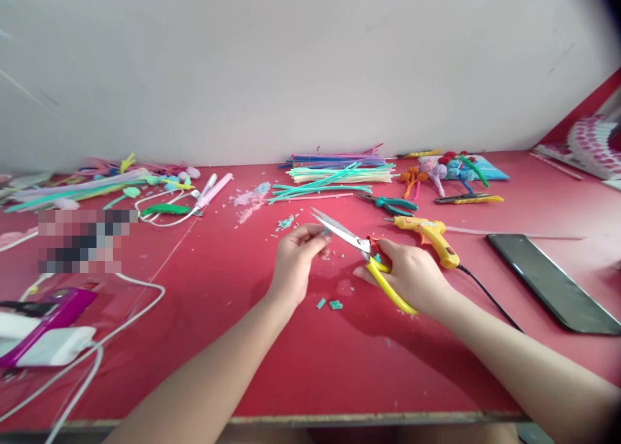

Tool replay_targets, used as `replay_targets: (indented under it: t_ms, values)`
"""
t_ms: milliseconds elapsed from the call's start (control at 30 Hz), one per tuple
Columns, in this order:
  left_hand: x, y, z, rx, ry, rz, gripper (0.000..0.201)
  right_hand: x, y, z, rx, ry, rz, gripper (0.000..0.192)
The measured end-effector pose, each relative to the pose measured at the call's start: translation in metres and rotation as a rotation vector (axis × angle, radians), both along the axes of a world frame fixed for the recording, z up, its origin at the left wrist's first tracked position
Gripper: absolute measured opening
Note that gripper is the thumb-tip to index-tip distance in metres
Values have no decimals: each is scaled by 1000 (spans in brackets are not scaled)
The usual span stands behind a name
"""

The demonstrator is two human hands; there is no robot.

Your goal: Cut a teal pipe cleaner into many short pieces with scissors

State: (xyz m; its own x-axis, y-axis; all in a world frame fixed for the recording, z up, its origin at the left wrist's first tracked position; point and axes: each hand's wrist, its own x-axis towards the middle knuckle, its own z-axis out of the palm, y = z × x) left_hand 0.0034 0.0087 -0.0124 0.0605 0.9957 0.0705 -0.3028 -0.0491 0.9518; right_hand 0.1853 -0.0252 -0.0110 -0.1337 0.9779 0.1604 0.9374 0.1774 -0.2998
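My right hand (412,272) is wrapped round the yellow handles of a pair of scissors (347,237), whose blades point up and to the left. Pinched in the fingers of my left hand (297,259) is a small teal pipe cleaner piece (325,232), right by the blades and mostly hidden by the fingertips. Short cut teal pieces (336,305) lie on the red table below my hands. Beyond my left hand sits a little heap of teal fluff (286,222).
Bundles of coloured pipe cleaners (339,172) lie at the back. To the right are pliers (392,204), a yellow glue gun (429,233) with its cord and a phone (553,282). White cables (140,282) and a purple device (53,324) occupy the left.
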Motion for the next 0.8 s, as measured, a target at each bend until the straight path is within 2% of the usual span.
replay_targets:
  t_ms: [233, 800]
  values:
    - [-3, 1, 0, 48, -70, 9, 2, 0, 0, -3, 12, -44, 18, 34]
    - [-3, 1, 3, 0, -78, 32, 7, -2, -1, -6, -25, -41, 22, 35]
